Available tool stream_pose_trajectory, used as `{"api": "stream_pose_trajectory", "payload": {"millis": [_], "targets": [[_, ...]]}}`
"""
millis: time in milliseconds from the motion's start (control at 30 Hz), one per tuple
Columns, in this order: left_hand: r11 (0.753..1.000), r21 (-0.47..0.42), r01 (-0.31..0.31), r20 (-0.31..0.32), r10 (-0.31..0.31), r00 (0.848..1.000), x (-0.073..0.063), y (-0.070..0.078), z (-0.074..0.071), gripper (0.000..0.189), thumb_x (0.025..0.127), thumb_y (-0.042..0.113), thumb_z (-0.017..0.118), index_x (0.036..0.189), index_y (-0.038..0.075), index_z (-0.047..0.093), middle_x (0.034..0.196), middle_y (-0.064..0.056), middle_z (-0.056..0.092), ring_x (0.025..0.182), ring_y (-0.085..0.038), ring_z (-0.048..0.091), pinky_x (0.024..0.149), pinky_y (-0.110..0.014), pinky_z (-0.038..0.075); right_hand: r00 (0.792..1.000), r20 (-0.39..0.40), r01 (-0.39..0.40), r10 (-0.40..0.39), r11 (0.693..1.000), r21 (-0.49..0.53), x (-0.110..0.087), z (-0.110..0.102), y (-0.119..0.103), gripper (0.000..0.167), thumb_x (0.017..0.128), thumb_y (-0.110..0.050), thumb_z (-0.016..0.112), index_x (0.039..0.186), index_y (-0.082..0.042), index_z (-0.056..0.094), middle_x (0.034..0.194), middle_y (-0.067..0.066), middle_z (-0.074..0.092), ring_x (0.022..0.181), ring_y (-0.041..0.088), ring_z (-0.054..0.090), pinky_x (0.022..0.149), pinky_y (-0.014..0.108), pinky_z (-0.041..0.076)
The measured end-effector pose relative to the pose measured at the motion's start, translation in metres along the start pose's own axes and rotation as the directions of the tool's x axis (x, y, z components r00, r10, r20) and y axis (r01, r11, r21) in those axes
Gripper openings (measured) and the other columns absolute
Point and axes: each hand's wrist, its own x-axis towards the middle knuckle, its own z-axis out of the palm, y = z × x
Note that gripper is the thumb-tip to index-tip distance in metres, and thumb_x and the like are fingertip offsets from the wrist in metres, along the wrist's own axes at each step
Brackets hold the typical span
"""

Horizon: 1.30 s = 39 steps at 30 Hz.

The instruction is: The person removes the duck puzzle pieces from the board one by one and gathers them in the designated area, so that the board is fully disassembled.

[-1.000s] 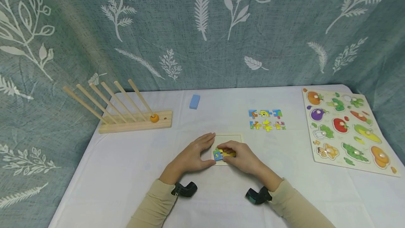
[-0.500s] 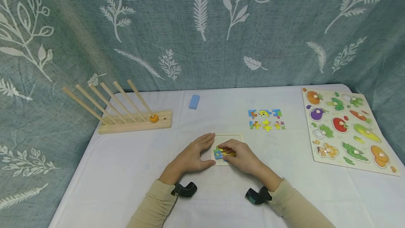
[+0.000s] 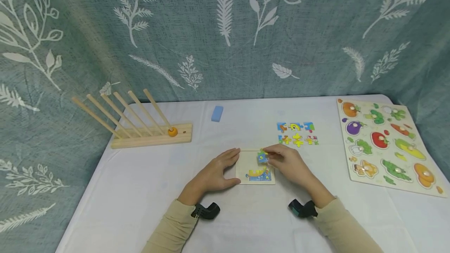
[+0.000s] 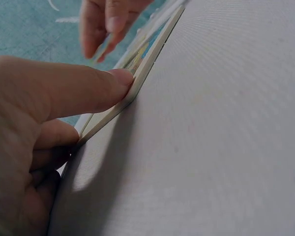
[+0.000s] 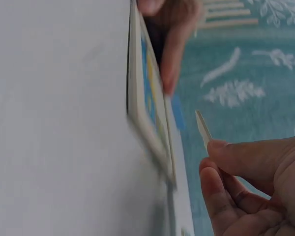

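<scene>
A pale square puzzle tray lies in front of me, with joined blue and yellow pieces along its near right part. My left hand rests at the tray's left side; in the left wrist view its extended thumb presses the near rim and its other fingers touch the side edge. Between thumb and fingertips my right hand pinches a blue puzzle piece with a little green and yellow. It is raised over the tray's upper right part. The right wrist view shows this piece edge-on, tilted.
Several loose puzzle pieces lie in two rows behind the right hand. A blue block is at the back. To the left stands a wooden rack with upright pegs and an orange bead. A vegetable peg board lies at right.
My right hand has moved up and to the right, lifting the blue piece away from the joined pieces, which now show. The left hand stays at the tray.
</scene>
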Motion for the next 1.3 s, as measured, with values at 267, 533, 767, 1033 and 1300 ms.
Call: {"api": "stream_pose_trajectory", "payload": {"millis": [267,533,767,1033,1300], "targets": [[1.000,0.005,0.002,0.005,-0.002,1.000,-0.001,0.000,0.000,0.077,0.082,0.036,0.070,0.140,-0.004,0.040,0.152,-0.010,0.035,0.142,-0.028,0.030,0.115,-0.044,0.030,0.995,-0.079,-0.063,0.060,0.997,-0.040,-0.014,-0.024,0.027,0.032,0.085,0.003,0.065,0.117,0.003,0.064,0.115,0.019,0.065,0.099,0.028,0.067,0.083,0.028,0.057],[1.000,-0.004,0.005,0.012,-0.005,1.000,-0.001,0.001,-0.001,0.078,0.082,0.038,0.069,0.142,-0.003,0.038,0.153,-0.009,0.033,0.142,-0.027,0.029,0.115,-0.044,0.029,0.991,-0.125,-0.071,0.054,0.989,-0.133,-0.017,-0.030,0.036,0.030,0.086,0.001,0.064,0.116,0.002,0.065,0.113,0.018,0.064,0.098,0.029,0.066,0.085,0.038,0.056],[1.000,-0.007,0.009,0.003,-0.009,1.000,0.001,0.002,-0.001,0.077,0.081,0.035,0.070,0.141,-0.004,0.039,0.152,-0.010,0.034,0.142,-0.028,0.030,0.115,-0.045,0.030,0.991,-0.134,-0.034,0.005,0.977,-0.213,-0.017,-0.031,0.040,0.029,0.087,-0.001,0.064,0.115,0.001,0.066,0.116,0.016,0.064,0.106,0.032,0.061,0.090,0.047,0.051],[1.000,-0.008,0.012,0.005,-0.012,1.000,0.001,0.001,-0.001,0.077,0.082,0.035,0.070,0.141,-0.004,0.039,0.153,-0.010,0.034,0.142,-0.027,0.029,0.116,-0.044,0.029,0.993,-0.117,-0.037,0.009,0.971,-0.235,-0.016,-0.028,0.039,0.029,0.087,-0.003,0.064,0.115,0.001,0.065,0.116,0.016,0.061,0.104,0.031,0.060,0.088,0.047,0.051],[1.000,-0.001,-0.004,0.000,0.004,1.000,0.000,0.000,0.000,0.076,0.082,0.035,0.069,0.140,-0.005,0.040,0.152,-0.011,0.035,0.141,-0.029,0.030,0.115,-0.045,0.030,0.995,-0.091,-0.049,0.032,0.981,-0.185,-0.017,-0.026,0.030,0.038,0.084,-0.006,0.068,0.121,-0.001,0.061,0.121,0.015,0.060,0.106,0.030,0.060,0.091,0.045,0.051]]}}
